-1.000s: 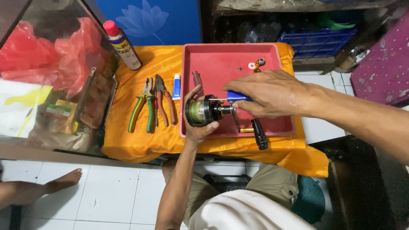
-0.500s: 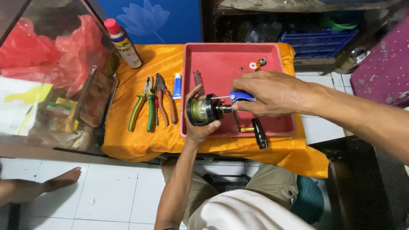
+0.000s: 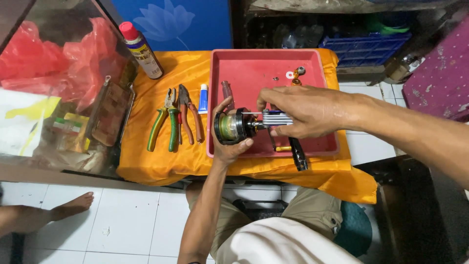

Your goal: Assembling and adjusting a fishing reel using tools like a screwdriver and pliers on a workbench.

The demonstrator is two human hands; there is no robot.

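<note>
While both hands' fingers clamp a fishing reel point(image 3: 233, 126), washers point(image 3: 294, 74) lie in the red tray point(image 3: 254, 63)

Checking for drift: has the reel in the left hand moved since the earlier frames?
No. The reel sits at the red tray's left edge, as before, gripped by the left hand; the right hand keeps working beside it.

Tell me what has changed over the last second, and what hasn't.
Little has moved. The right hand keeps hold of the blue-handled tool set against the round reel, and its grip has turned slightly, so more of the tool's metal shows. The left hand still cups the reel over the red tray. The pliers, the small tube and the spray can lie as before.
</note>
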